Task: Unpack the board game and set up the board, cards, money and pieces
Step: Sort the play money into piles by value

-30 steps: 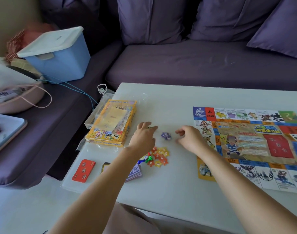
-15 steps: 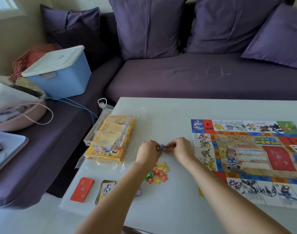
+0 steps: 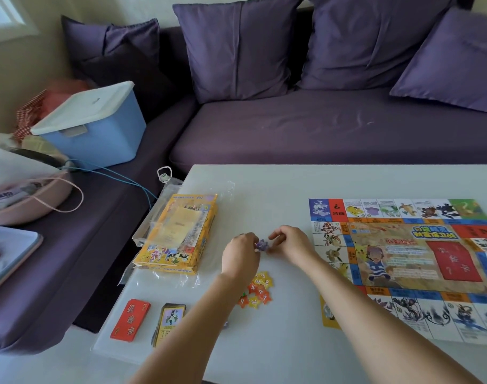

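On the far left I see a blue storage bin (image 3: 98, 131) with a white lid sitting on the purple sofa (image 3: 319, 134), well apart from the play area. At the left edge of the worktop (image 3: 264, 345) lies a red card stack (image 3: 130, 320), and just beside it on the right is a yellow-faced card deck (image 3: 169, 322). Behind those two, the yellow game box (image 3: 178, 234) rests flat inside a clear plastic bag (image 3: 223, 189). Next comes the left hand (image 3: 241, 256), fingers curled, pinching the small purple piece (image 3: 261, 243) from its left side. The right hand (image 3: 290, 245) meets it from the other side, thumb and fingertips closed on the same piece, so the piece sits between the two hands. I cannot tell whether it rests on the worktop or is raised off it. Nearer to me, just beside the left wrist, a heap of orange and yellow star tokens (image 3: 259, 291) lies on the surface. Further right the game board (image 3: 411, 261) is spread flat, its left border near the right hand but apart from it, and a yellow card (image 3: 329, 314) pokes out from under its near left corner.
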Motion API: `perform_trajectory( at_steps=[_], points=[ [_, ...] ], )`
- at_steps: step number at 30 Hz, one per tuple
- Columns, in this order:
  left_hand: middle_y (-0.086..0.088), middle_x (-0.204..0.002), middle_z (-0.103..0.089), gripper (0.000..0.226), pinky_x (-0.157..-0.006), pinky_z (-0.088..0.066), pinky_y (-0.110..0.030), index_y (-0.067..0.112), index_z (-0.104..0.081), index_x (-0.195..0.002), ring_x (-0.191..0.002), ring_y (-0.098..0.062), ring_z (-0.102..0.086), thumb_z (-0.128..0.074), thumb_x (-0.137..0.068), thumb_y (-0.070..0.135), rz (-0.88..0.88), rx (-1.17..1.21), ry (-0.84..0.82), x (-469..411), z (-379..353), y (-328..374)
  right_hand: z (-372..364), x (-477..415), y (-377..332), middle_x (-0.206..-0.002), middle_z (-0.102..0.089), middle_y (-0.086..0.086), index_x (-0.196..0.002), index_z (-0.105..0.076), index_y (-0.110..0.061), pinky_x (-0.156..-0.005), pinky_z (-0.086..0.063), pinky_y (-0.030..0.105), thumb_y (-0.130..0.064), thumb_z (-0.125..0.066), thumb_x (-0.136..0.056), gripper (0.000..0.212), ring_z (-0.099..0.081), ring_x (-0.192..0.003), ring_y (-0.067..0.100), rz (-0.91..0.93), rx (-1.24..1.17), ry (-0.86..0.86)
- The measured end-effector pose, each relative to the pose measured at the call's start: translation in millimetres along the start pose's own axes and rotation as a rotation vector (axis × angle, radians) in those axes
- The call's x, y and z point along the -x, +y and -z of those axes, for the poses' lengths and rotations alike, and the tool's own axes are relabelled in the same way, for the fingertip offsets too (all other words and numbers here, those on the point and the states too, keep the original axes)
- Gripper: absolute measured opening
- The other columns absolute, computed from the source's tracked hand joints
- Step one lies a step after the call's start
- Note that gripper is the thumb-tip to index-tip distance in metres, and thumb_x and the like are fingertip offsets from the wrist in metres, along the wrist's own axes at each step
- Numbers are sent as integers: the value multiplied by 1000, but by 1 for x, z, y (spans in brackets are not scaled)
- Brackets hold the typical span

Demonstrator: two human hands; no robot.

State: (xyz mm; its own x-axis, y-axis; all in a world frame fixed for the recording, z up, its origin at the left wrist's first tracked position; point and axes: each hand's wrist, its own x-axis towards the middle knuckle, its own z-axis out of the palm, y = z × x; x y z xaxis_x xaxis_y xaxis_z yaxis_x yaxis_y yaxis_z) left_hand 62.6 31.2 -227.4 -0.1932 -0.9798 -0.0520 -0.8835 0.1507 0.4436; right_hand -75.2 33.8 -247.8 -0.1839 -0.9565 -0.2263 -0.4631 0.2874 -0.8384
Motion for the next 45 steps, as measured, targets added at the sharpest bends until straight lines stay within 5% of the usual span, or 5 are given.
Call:
perform_trajectory(
  at_steps=[18, 27, 32, 37, 45],
  points=[
    [-1, -110, -69, 38, -83, -53, -28, 18, -59, -128, -95, -20, -66, -57, -90, 17, 85, 46, -93, 13, 7, -15, -8, -4, -6, -86, -69, 4, -87, -74, -6, -45, -33, 5, -8, -72, -73, 14, -54, -67, 10, 11, 49, 56],
    [-1, -114, -68, 38, -86, -52, -27, 19, -58, -128, -100, -19, -65, -56, -90, 20, 77, -4, -88, 15, 15, -14, -10, -6, -8, -63, -56, -8, -84, -71, -5, -44, -32, 7, -12, -79, -72, 16, -45, -55, 0, 36, 54, 51],
    [0, -115, -67, 34, -85, -49, -24, 16, -61, -125, -102, -16, -62, -55, -91, 17, 18, -54, -41, 23, 32, -20, -7, -4, -12, -66, -54, -9, -80, -64, -9, -53, -37, 16, -13, -75, -75, 13, -53, -71, 12, 46, 73, 32],
    [1, -121, -62, 35, -92, -46, -25, 18, -58, -127, -108, -15, -58, -58, -93, 21, -78, -141, -184, 47, 46, -32, -2, 5, -12, -86, -58, -1, -88, -57, -12, -65, -39, 23, -11, -66, -82, 11, -52, -83, 14, 70, 74, -79],
    [-3, -135, -52, 46, -103, -33, -27, 23, -49, -137, -125, -21, -47, -58, -92, 31, -236, -115, -230, 75, 34, -41, 1, 39, 5, -117, -50, 2, -103, -69, -24, -79, -34, 10, -5, -67, -82, 29, -46, -110, 8, 271, 126, -400]
  ],
)
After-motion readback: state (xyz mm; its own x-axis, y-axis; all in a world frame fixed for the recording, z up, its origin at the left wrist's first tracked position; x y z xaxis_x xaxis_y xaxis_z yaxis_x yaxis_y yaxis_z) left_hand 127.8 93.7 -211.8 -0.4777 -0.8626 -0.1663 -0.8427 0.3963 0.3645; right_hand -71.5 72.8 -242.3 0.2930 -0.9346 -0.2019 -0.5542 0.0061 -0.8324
